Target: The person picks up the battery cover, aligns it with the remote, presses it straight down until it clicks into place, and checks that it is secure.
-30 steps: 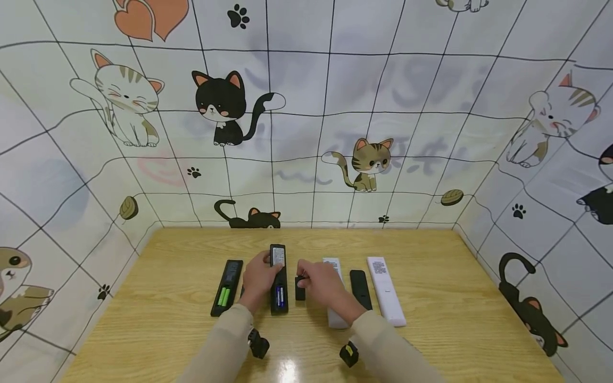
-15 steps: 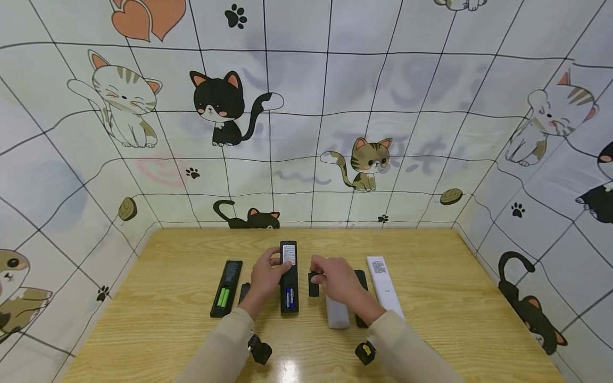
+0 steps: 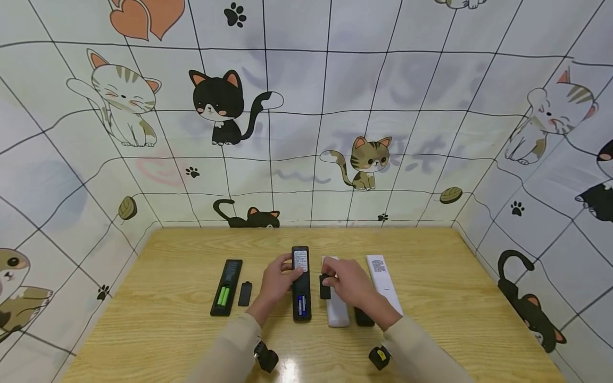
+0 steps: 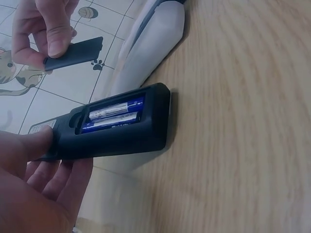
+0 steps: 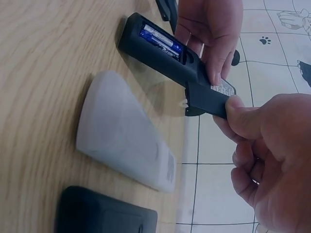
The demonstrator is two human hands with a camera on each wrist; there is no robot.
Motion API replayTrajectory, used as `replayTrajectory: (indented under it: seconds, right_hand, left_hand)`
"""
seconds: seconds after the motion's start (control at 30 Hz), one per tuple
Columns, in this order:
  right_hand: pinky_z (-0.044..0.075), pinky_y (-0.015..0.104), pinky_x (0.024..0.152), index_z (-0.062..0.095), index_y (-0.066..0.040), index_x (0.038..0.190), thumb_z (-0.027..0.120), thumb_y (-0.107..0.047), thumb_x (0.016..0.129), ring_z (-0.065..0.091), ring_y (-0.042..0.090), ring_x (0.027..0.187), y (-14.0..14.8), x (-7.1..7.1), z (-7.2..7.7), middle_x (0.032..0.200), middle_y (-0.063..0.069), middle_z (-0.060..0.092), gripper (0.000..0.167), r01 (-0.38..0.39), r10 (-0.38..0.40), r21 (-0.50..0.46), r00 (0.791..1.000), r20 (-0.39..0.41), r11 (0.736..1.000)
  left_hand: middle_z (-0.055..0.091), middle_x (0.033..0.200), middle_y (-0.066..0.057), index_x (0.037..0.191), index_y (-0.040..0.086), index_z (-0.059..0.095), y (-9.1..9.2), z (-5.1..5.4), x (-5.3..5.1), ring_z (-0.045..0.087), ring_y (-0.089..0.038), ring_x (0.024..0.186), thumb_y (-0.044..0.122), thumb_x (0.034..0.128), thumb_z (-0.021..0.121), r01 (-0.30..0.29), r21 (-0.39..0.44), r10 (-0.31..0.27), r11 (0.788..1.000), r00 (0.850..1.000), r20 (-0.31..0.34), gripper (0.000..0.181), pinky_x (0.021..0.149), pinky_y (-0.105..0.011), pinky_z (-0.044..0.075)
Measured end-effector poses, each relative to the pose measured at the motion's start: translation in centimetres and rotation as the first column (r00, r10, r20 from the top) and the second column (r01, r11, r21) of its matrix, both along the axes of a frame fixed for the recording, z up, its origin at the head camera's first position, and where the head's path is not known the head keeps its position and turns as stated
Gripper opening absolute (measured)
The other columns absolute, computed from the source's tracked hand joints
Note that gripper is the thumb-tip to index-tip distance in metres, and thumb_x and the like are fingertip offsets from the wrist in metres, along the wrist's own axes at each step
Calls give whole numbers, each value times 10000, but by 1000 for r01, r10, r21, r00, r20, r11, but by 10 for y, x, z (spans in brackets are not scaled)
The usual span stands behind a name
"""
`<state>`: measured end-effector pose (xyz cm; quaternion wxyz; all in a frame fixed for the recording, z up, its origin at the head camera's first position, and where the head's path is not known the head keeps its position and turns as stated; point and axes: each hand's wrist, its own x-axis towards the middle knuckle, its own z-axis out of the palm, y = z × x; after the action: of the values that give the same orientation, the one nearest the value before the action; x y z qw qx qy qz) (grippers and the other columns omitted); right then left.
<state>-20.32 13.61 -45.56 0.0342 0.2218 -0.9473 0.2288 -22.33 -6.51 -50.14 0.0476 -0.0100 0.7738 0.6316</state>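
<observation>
My left hand [image 3: 278, 279] grips a black remote [image 3: 301, 282], back side up, thumb on its label and fingers along its far side. Two blue-and-silver batteries [image 4: 114, 114] lie side by side in its uncovered compartment. Just right of it, my right hand [image 3: 353, 283] pinches a small black battery cover [image 4: 75, 53] between thumb and fingers, apart from the remote in the left wrist view. The right wrist view shows the thumb on one end of the cover, with the hand [image 5: 286, 155] at the right.
At the left lie a black remote [image 3: 232, 274] with green batteries [image 3: 223, 296] and a loose black cover [image 3: 245, 293]. Right of the held remote are a grey-white remote [image 3: 338, 313], a partly hidden black one [image 3: 364, 317] and a white one [image 3: 385, 282]. A patterned cloth wall surrounds the table [image 3: 167, 319].
Both hands have moved right, carrying the black remote and the small cover. The loose cover at the left has come into full view, and the black remote at the right is more hidden.
</observation>
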Motion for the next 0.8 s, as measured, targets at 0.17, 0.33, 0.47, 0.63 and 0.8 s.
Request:
replayTrajectory:
  seconds: [0.17,0.33,0.47,0.63,0.8]
  right_hand:
    - [510,278,682,604,-216,925,712,-203,879,663,124,816,5,3,-1,895,-49,706,117,2,-2,-7,1000,8,1000]
    - [512,289,682,609,-200,907,722,-189,866,663,126,802,6,6,1,876,-43,707,121,-2,2,-18,1000,1,1000]
    - [509,271,675,610,-200,918,718,-203,870,663,113,798,6,8,0,880,-50,710,117,-10,10,-16,1000,3,1000]
    - [514,253,667,615,-193,941,705,-209,880,670,109,807,3,9,-3,891,-46,709,111,-41,41,-33,999,9,999]
    - [523,257,687,611,-190,945,705,-226,879,674,107,826,-3,10,-5,893,-46,709,120,-76,76,-40,997,2,996]
  left_hand:
    - [681,1123,-171,1352,73,547,3,-2,1,692,-158,802,152,917,681,12,5,-12,1000,1000,5,461,612,-302,565]
    - [682,1132,-154,1354,108,549,3,-2,3,701,-162,832,155,927,670,19,31,-20,999,1000,14,446,627,-300,565]
    - [679,1138,-173,1369,91,532,3,-1,4,705,-170,842,157,933,661,31,30,-31,999,1000,-1,459,627,-300,563]
    - [676,1151,-195,1390,68,508,3,-1,4,710,-201,869,162,930,666,41,34,-40,999,999,-19,496,631,-310,555]
    - [674,1167,-193,1395,87,508,2,-3,3,715,-230,911,164,932,663,47,45,-46,998,999,-20,494,650,-323,570]
